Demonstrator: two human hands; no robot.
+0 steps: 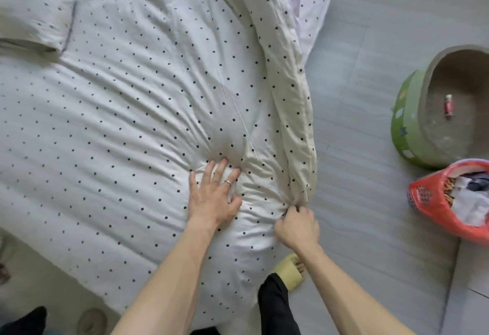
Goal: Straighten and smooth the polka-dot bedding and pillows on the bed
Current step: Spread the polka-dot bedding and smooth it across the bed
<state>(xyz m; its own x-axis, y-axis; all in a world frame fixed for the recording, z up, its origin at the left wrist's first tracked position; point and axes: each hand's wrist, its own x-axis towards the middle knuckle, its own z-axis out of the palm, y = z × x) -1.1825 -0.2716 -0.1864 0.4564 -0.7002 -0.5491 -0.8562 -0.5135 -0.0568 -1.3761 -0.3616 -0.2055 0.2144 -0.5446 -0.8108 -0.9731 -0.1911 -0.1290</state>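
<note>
A white duvet with black polka dots (127, 112) covers the bed, and wrinkles fan out from its lower right. My left hand (214, 194), wearing a ring, lies flat on the duvet with its fingers spread. To its right, my right hand (297, 224) is closed on the duvet's folded-over edge (296, 112) at the bed's side, and a long ridge of cloth runs away from it toward the top. A polka-dot pillow (34, 9) lies at the upper left.
Grey floor (370, 176) runs along the bed's right side. A green round tub (412, 123) with a small red item inside stands at the right, with a red mesh basket (434, 202) of clutter below it. My foot in a yellow slipper (288, 268) is beside the bed.
</note>
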